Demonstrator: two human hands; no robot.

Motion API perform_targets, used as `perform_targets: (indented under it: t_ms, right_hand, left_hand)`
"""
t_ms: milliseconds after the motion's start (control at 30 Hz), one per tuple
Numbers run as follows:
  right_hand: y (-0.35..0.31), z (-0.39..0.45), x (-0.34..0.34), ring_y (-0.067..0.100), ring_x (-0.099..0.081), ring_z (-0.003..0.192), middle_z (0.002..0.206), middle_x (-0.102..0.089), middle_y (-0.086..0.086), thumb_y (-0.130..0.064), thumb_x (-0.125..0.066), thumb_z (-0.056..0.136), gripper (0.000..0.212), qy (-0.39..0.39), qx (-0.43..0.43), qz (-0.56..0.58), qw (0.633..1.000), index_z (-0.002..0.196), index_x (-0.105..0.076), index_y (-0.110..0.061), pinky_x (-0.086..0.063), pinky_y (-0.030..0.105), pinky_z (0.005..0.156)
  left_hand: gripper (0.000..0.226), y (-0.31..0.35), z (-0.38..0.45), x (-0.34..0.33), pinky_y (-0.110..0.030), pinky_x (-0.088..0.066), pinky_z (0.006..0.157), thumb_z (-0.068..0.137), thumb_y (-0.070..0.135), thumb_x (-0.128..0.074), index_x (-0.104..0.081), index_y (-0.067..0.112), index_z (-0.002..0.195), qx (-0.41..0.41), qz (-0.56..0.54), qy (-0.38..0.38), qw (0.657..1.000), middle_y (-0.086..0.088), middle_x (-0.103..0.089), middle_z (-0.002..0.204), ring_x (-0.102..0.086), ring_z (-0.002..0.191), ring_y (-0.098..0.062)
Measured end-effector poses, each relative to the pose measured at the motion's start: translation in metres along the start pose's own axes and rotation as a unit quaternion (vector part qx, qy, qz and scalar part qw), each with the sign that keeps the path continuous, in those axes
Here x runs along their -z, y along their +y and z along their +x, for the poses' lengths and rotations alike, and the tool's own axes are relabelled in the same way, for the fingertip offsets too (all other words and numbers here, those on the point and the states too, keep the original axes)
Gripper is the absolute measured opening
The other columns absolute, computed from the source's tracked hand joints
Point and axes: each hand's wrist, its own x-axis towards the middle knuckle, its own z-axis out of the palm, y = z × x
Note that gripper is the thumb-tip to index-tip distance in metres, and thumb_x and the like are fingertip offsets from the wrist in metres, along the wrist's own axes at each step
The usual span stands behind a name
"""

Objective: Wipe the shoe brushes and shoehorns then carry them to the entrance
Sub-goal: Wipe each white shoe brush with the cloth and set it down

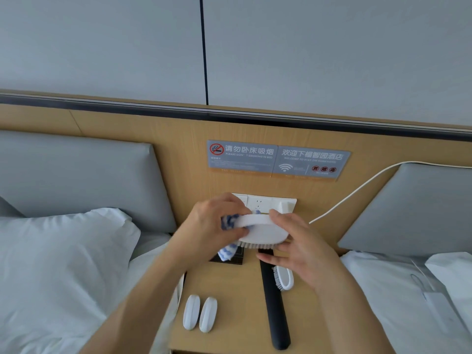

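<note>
**White brush wiped above the nightstand**

A white pillow [58,241] lies at the left. The left hand [212,226] pinches a blue-and-white cloth [229,236] against the white shoe brush [263,229], held above the wooden nightstand [229,290]; the right hand [298,249] grips the brush's other end. Below lie two white shoehorns [200,312], then a black shoehorn [274,305] touching a second brush [283,277].

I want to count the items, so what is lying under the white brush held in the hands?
Under the held white brush: the black shoehorn's top end and a dark square item on the nightstand. The brush and cloth cover part of both.
</note>
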Motion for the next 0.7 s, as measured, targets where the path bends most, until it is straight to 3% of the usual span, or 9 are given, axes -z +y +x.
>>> perform_targets:
  t_ms: [100,200,300,367,467,567,700]
  right_hand:
    - [-0.004,0.001,0.006,0.037,-0.071,0.105,0.112,-0.069,0.020,-0.038,-0.090,0.060,0.059,-0.052,-0.014,-0.092,0.994,0.105,-0.066,-0.009,-0.059,0.052,0.088]
    - [-0.007,0.004,0.006,0.028,-0.070,0.097,0.109,-0.069,0.014,-0.030,-0.083,0.065,0.053,-0.093,-0.009,-0.117,0.989,0.110,-0.064,-0.012,-0.057,0.044,0.087]
    - [-0.008,0.007,0.005,0.024,-0.070,0.090,0.103,-0.072,0.010,-0.028,-0.084,0.064,0.058,-0.150,-0.003,-0.098,0.984,0.115,-0.060,-0.013,-0.059,0.036,0.075]
    - [-0.006,0.007,0.003,0.027,-0.071,0.092,0.107,-0.073,0.013,-0.027,-0.084,0.067,0.061,-0.171,0.009,-0.091,0.981,0.121,-0.057,-0.014,-0.059,0.039,0.074]
    - [-0.003,0.009,0.002,0.031,-0.072,0.094,0.109,-0.073,0.015,-0.026,-0.085,0.066,0.068,-0.157,0.026,-0.063,0.985,0.129,-0.057,-0.022,-0.059,0.043,0.074]
    - [-0.001,0.009,0.003,0.031,-0.072,0.094,0.104,-0.073,0.014,-0.026,-0.084,0.068,0.066,-0.143,0.047,-0.040,0.988,0.129,-0.061,-0.033,-0.059,0.044,0.073]
    - [-0.001,0.009,0.003,0.035,-0.070,0.101,0.119,-0.070,0.021,-0.023,-0.076,0.080,0.053,-0.136,0.064,-0.007,0.989,0.131,-0.063,-0.026,-0.057,0.049,0.079]
  left_hand:
    - [0.033,-0.006,0.009,0.017,-0.020,-0.051,0.084,0.077,0.010,-0.080,-0.076,0.024,0.106,-0.026,0.010,-0.075,0.997,0.016,-0.064,0.109,-0.063,0.099,-0.003]
    - [0.036,-0.004,0.018,0.023,-0.017,-0.050,0.084,0.076,0.008,-0.081,-0.077,0.028,0.106,-0.049,0.015,-0.083,0.995,0.017,-0.065,0.108,-0.063,0.098,-0.003]
    - [0.038,0.002,0.023,0.018,-0.016,-0.051,0.081,0.074,0.007,-0.083,-0.077,0.020,0.109,-0.062,0.020,-0.022,0.998,0.011,-0.070,0.104,-0.065,0.092,-0.004]
    - [0.034,0.009,0.022,0.011,-0.019,-0.051,0.076,0.075,0.007,-0.082,-0.077,0.017,0.106,-0.059,0.040,0.027,0.997,0.007,-0.072,0.096,-0.064,0.082,-0.006]
    - [0.024,0.022,0.017,-0.003,-0.026,-0.045,0.069,0.077,0.004,-0.075,-0.077,0.015,0.098,-0.038,0.075,0.100,0.991,0.000,-0.070,0.083,-0.060,0.074,-0.016]
    - [0.023,0.029,0.010,-0.018,-0.026,-0.039,0.069,0.085,0.006,-0.067,-0.074,0.013,0.105,0.008,0.099,0.144,0.984,-0.001,-0.069,0.085,-0.055,0.081,-0.020]
    - [0.018,0.040,-0.002,-0.034,-0.025,-0.037,0.065,0.088,0.004,-0.065,-0.069,0.004,0.106,0.028,0.083,0.160,0.983,-0.005,-0.069,0.088,-0.052,0.078,-0.020]
